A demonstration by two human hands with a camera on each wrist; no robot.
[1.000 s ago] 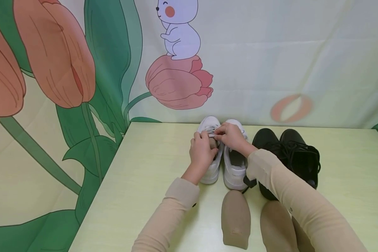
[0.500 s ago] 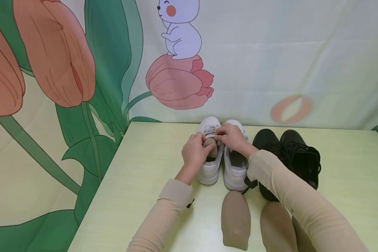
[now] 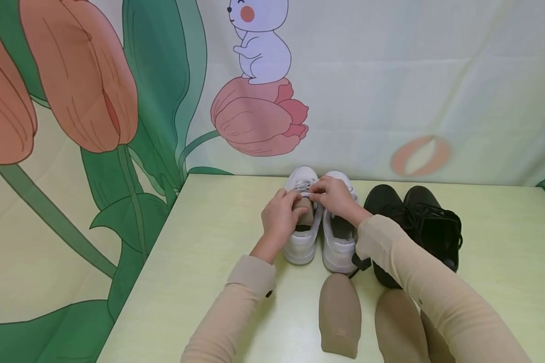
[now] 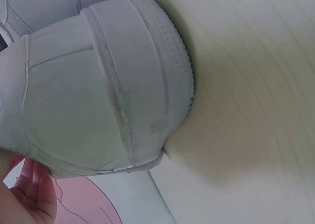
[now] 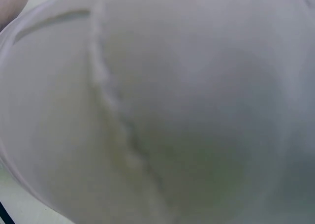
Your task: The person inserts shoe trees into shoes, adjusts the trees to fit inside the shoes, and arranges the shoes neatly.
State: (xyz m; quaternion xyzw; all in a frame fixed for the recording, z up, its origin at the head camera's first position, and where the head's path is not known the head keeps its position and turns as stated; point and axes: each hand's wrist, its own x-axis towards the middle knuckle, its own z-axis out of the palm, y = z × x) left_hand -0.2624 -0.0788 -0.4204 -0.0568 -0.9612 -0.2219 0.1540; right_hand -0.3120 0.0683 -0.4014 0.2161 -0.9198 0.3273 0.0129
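Note:
A pair of white lace-up sneakers stands against the back wall, toes away from me. In the left sneaker, a tan padded insert shows through the opening. My left hand grips the left edge of that opening, thumb reaching across the insert. With thumb and fingers, my right hand pinches the upper at the tongue, near the laces. In the left wrist view, the sneaker's heel lies sideways with curled fingers at its edge. Blurred white shoe surface fills the right wrist view.
Beside them stands the right white sneaker, under my right wrist. Black lace-up shoes are farther right, partly behind my right sleeve. Several tan inserts lie in front, one in the middle, another by the sleeve.
My left hand has shifted left and slightly back from over the opening to its left edge, uncovering more of the insert. My right hand stays at the tongue.

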